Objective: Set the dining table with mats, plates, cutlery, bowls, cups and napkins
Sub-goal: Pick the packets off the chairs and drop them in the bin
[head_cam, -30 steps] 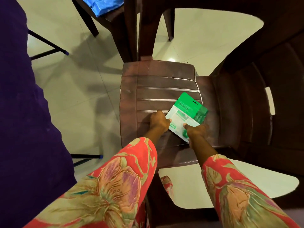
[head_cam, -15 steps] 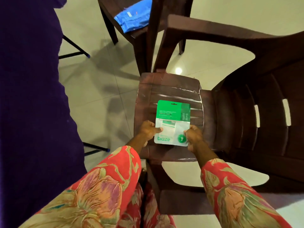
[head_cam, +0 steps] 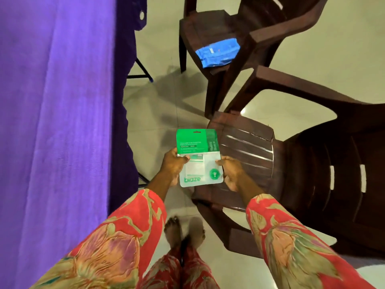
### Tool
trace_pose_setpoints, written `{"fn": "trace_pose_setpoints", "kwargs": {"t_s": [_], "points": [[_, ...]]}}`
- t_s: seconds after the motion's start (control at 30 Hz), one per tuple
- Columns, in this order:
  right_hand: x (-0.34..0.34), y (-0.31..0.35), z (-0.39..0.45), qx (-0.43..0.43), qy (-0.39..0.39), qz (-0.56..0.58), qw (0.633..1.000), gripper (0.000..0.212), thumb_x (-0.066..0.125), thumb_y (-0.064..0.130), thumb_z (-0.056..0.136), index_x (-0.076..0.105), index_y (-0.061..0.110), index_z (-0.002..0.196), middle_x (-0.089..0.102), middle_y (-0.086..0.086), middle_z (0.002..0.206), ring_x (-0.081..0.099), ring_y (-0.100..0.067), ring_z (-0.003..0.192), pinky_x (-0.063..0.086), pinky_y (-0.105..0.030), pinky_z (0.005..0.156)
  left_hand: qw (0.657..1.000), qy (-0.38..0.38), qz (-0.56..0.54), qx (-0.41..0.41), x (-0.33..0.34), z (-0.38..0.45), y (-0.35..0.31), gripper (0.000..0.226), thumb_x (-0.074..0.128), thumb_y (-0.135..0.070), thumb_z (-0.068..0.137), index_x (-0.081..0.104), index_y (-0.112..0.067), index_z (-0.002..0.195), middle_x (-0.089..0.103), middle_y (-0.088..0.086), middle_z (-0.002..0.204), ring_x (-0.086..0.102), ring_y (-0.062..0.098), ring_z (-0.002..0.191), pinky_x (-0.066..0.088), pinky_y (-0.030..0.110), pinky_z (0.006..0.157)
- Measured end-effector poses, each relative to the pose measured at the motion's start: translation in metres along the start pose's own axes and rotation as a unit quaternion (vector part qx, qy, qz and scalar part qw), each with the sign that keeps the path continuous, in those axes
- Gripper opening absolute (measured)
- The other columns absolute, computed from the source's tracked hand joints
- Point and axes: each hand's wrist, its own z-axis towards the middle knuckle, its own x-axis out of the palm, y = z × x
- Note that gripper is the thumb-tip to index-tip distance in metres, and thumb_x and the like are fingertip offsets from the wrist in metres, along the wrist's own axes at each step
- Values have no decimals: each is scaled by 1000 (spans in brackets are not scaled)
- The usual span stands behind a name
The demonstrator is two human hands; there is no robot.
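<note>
A flat green-and-white packet point(head_cam: 199, 157) with the word "biaze" on it is held in the air, between the table and the near chair. My left hand point(head_cam: 174, 166) pinches its left edge and my right hand point(head_cam: 230, 171) grips its right edge. The dining table on the left is covered with a purple cloth point(head_cam: 56, 122) that hangs down its side. What the packet holds cannot be made out.
A dark brown plastic chair point(head_cam: 250, 147) stands right of my hands. A second brown chair point(head_cam: 210, 30) behind it carries a blue packet point(head_cam: 217, 52). A black table leg point(head_cam: 143, 69) shows under the cloth. My bare feet point(head_cam: 183, 230) stand on the pale tiled floor.
Both hands lifted the green packet off the near chair's seat and carried it left toward the table. My view swung left, bringing the purple cloth into sight.
</note>
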Motion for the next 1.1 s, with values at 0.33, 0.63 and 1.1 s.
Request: {"fn": "trace_pose_setpoints", "kwargs": {"t_s": [0.33, 0.63, 1.1], "points": [[29, -65, -21, -81, 16, -559, 825, 45, 54, 48, 88, 55, 27, 128, 60, -9, 121, 59, -27, 104, 49, -35, 89, 992, -75, -96, 37, -58, -21, -51, 21, 53, 6, 91, 55, -14, 97, 64, 14, 117, 61, 27, 89, 52, 40, 81], [29, -126, -60, -45, 72, -837, 541, 48, 46, 24, 96, 38, 18, 143, 20, -12, 152, 14, -35, 139, 21, -45, 109, 983, -20, -180, 40, -73, -25, -69, 26, 51, 10, 90, 56, -16, 91, 63, 13, 117, 63, 21, 79, 51, 41, 81], [20, -107, -75, -92, 42, -818, 567, 58, 41, 10, 96, 23, 28, 148, 27, -8, 151, 25, -29, 136, 28, -40, 107, 988, 12, -155, 23, -69, -22, -66, 27, 52, 8, 90, 56, -12, 107, 64, 11, 119, 64, 27, 94, 52, 48, 87]]}}
